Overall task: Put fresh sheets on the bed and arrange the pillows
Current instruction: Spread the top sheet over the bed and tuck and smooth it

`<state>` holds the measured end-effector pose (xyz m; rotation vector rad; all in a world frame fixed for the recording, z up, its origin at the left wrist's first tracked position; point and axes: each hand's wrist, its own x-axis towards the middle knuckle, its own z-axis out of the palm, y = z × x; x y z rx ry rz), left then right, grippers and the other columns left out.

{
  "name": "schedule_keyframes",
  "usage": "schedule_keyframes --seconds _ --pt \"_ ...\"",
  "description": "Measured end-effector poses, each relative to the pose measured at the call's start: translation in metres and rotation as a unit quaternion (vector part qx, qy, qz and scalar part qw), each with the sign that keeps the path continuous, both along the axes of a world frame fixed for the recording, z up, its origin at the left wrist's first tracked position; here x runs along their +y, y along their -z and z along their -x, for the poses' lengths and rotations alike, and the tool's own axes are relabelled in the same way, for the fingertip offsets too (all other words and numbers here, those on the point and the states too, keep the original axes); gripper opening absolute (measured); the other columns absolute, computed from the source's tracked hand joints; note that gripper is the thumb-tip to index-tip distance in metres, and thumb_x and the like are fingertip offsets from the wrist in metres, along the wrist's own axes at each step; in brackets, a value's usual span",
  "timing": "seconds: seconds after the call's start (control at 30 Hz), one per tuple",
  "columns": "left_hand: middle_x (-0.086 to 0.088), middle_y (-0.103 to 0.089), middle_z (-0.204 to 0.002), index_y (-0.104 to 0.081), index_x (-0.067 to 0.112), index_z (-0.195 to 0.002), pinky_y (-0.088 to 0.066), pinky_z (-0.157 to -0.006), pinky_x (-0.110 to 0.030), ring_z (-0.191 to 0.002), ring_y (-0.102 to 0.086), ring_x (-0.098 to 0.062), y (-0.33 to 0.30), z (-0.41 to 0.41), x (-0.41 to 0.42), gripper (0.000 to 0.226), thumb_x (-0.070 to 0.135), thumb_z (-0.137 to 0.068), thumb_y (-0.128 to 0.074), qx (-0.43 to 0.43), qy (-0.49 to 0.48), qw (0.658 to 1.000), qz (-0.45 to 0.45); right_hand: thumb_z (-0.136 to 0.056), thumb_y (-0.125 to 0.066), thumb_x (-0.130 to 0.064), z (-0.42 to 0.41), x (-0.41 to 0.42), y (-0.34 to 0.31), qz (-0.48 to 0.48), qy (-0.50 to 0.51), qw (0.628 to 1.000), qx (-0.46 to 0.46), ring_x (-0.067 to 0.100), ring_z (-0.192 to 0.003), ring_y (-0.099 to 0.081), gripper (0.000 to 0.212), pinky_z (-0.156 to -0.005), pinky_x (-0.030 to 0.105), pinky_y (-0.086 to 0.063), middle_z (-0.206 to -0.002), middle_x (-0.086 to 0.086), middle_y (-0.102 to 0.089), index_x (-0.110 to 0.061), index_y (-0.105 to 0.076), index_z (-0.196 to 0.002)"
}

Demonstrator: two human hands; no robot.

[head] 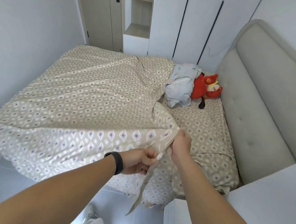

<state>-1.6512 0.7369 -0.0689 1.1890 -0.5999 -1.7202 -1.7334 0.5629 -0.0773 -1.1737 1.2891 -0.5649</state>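
A beige duvet cover (80, 98) with a diamond pattern lies spread over the left and middle of the bed. Beneath it, a fitted sheet (203, 131) in the same pattern covers the mattress near the headboard. My left hand (139, 161), with a black band on its wrist, pinches the near corner of the duvet, and a strip of fabric hangs down from it toward the floor. My right hand (180, 145) grips the duvet's edge just above and to the right of the left hand. A crumpled pale blue cloth (180, 86) lies at the far end of the bed.
A red plush toy (206, 88) lies beside the blue cloth against the grey padded headboard (256, 101). A white nightstand (273, 207) stands at the near right. White wardrobes (185, 21) and a door (105, 9) line the far wall. My shoe (90, 216) is on the grey floor.
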Motion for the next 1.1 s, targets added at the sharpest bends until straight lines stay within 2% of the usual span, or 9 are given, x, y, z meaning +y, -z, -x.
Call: schedule_keyframes --seconds 0.07,0.2,0.33,0.5,0.6,0.7,0.77,0.83,1.1 --pt "0.003 -0.044 -0.072 -0.052 0.019 -0.086 -0.034 -0.068 -0.030 -0.057 -0.040 -0.011 -0.003 0.006 -0.010 0.013 0.014 -0.098 -0.056 0.013 0.034 0.999 0.003 -0.092 -0.030 -0.054 0.010 -0.005 0.006 0.023 0.030 0.999 0.013 0.028 -0.102 -0.064 0.058 -0.094 0.049 -0.053 -0.117 0.009 -0.068 -0.017 -0.064 -0.120" --pt "-0.003 -0.049 -0.084 -0.063 0.022 -0.088 -0.039 -0.070 -0.030 -0.071 -0.043 -0.018 0.009 0.009 -0.017 0.007 0.018 -0.092 -0.067 -0.004 0.074 0.996 -0.048 -0.102 -0.033 -0.030 0.045 0.006 0.040 -0.140 0.042 0.989 0.016 0.017 -0.056 -0.045 0.030 -0.048 0.027 -0.040 -0.068 0.005 -0.054 -0.018 -0.057 -0.087" --pt "-0.002 -0.052 -0.075 -0.057 0.021 -0.083 -0.038 -0.058 -0.023 -0.056 -0.046 -0.012 0.022 0.015 -0.014 0.014 0.016 -0.094 -0.065 -0.035 0.145 0.985 -0.089 -0.097 -0.036 -0.019 0.068 0.034 0.073 -0.264 -0.006 0.963 0.057 0.015 -0.047 -0.031 0.031 -0.043 0.021 -0.029 -0.050 0.000 -0.038 -0.018 -0.045 -0.068" --pt "-0.005 -0.032 -0.077 -0.056 0.016 -0.090 -0.031 -0.065 -0.027 -0.057 -0.032 -0.012 0.007 0.010 -0.015 0.013 0.018 -0.092 -0.069 0.061 0.128 0.989 -0.052 -0.093 -0.045 -0.038 0.024 0.005 0.017 -0.130 -0.050 0.988 -0.064 0.032 -0.083 -0.071 0.038 -0.079 0.044 -0.060 -0.089 0.012 -0.075 -0.013 -0.072 -0.090" --pt "0.000 -0.043 -0.070 -0.061 0.015 -0.095 -0.038 -0.065 -0.025 -0.057 -0.036 -0.012 -0.012 0.004 -0.021 0.010 0.016 -0.091 -0.070 0.090 0.095 0.991 -0.033 -0.094 -0.040 -0.044 0.008 -0.007 -0.005 -0.058 -0.055 0.991 -0.104 0.028 -0.099 -0.071 0.043 -0.092 0.049 -0.057 -0.105 0.007 -0.076 -0.020 -0.073 -0.104" --pt "-0.001 -0.038 -0.076 -0.059 0.018 -0.094 -0.031 -0.066 -0.027 -0.063 -0.029 -0.014 -0.010 0.004 -0.019 0.014 0.018 -0.090 -0.073 0.049 0.099 0.993 -0.042 -0.101 -0.042 -0.044 0.014 -0.004 0.021 -0.107 -0.024 0.990 -0.086 0.028 -0.096 -0.072 0.042 -0.089 0.047 -0.059 -0.103 0.007 -0.076 -0.017 -0.072 -0.112" --pt "-0.003 -0.038 -0.082 -0.061 0.021 -0.090 -0.030 -0.065 -0.026 -0.067 -0.030 -0.015 0.000 0.006 -0.013 0.015 0.021 -0.088 -0.076 0.026 0.098 0.993 -0.059 -0.102 -0.043 -0.046 0.026 0.000 0.043 -0.147 -0.009 0.988 -0.047 0.025 -0.075 -0.069 0.039 -0.070 0.041 -0.060 -0.086 0.006 -0.072 -0.017 -0.069 -0.101" --pt "-0.004 -0.041 -0.082 -0.062 0.021 -0.089 -0.032 -0.063 -0.024 -0.068 -0.034 -0.015 0.011 0.009 -0.007 0.014 0.023 -0.088 -0.077 0.020 0.093 0.993 -0.071 -0.103 -0.042 -0.043 0.039 0.002 0.057 -0.154 -0.013 0.988 0.005 0.019 -0.053 -0.051 0.032 -0.052 0.031 -0.044 -0.067 0.004 -0.056 -0.020 -0.061 -0.091" --pt "0.002 -0.070 -0.094 -0.065 0.021 -0.103 -0.047 -0.066 -0.023 -0.065 -0.055 -0.009 0.016 0.010 0.016 0.012 0.016 -0.092 -0.066 -0.097 0.050 0.986 -0.128 -0.106 -0.040 -0.045 0.054 0.012 0.073 -0.158 -0.054 0.979 0.119 0.017 -0.047 -0.033 0.036 -0.049 0.030 -0.028 -0.056 0.002 -0.036 -0.016 -0.057 -0.092"
